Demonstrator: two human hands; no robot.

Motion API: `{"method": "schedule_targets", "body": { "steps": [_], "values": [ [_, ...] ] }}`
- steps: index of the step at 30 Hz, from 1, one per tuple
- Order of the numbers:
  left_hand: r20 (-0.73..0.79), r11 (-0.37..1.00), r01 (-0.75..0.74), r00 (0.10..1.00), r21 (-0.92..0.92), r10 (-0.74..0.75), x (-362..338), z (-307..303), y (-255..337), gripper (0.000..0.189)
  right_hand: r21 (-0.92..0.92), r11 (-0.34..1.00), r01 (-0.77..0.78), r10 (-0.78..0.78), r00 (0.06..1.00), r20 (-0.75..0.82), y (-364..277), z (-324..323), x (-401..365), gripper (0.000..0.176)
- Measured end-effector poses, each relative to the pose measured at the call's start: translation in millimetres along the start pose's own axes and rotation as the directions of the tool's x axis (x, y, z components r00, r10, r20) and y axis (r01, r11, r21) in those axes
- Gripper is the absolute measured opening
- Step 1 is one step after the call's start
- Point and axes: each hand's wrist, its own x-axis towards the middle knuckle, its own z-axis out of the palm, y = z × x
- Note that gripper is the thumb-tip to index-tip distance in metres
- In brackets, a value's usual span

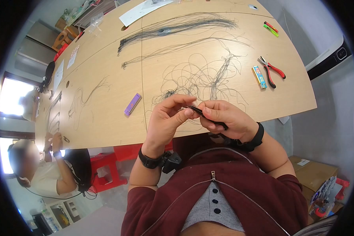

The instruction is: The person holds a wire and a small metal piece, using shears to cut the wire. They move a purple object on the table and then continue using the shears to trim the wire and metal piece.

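In the head view, my right hand (pixel 229 121) is closed around a slim black tool (pixel 218 123) with a narrow tip, perhaps tweezers. That tip points toward my left hand (pixel 165 120), whose thumb and index finger pinch close to it. What lies between those left fingertips is too small to make out. Just beyond both hands, a loose tangle of thin dark wire or line (pixel 192 78) spreads over the wooden table (pixel 106 118). Both hands are held over the table's near edge.
Red-handled pliers (pixel 272 72) lie beside a small blue box (pixel 259 76). Left of the tangle is a purple box (pixel 133 104). Farther back lie a long dark strand bundle (pixel 177 28) and two lighters (pixel 271 28). A co-worker (pixel 47 169) sits at the left near red stools (pixel 106 171).
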Motion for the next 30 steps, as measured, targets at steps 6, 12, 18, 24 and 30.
{"method": "schedule_targets", "body": {
  "steps": [6, 12, 18, 24, 30],
  "values": [
    [-0.016, 0.999, -0.023, 1.000, 0.027, 0.023, -0.5, 5.0, 1.3, 0.029, -0.017, 1.000, -0.009, 0.009, 1.000, -0.005, -1.1, 0.4, -0.9, 0.029],
    [0.087, 0.997, -0.054, 0.995, 0.055, 0.049, 2.3, -2.2, -1.1, 0.025, 0.011, 1.000, -0.013, 0.013, 0.999, 0.032, 0.5, -1.0, -1.5, 0.028],
    [0.078, 0.999, -0.031, 0.996, 0.008, 0.030, 2.6, -1.9, -1.7, 0.015, 0.022, 1.000, -0.020, 0.020, 1.000, 0.020, 2.3, -1.8, -1.4, 0.028],
    [0.033, 1.000, -0.026, 0.999, 0.008, 0.026, 2.8, -0.1, -2.8, 0.012, 0.030, 0.999, -0.023, 0.022, 0.999, 0.023, 1.1, -0.9, -1.4, 0.028],
    [0.010, 0.997, -0.064, 0.998, 0.038, 0.064, 2.8, 3.8, -0.4, 0.010, 0.042, 0.999, -0.016, 0.015, 1.000, 0.025, 1.9, -0.6, -1.7, 0.028]
  ]
}}
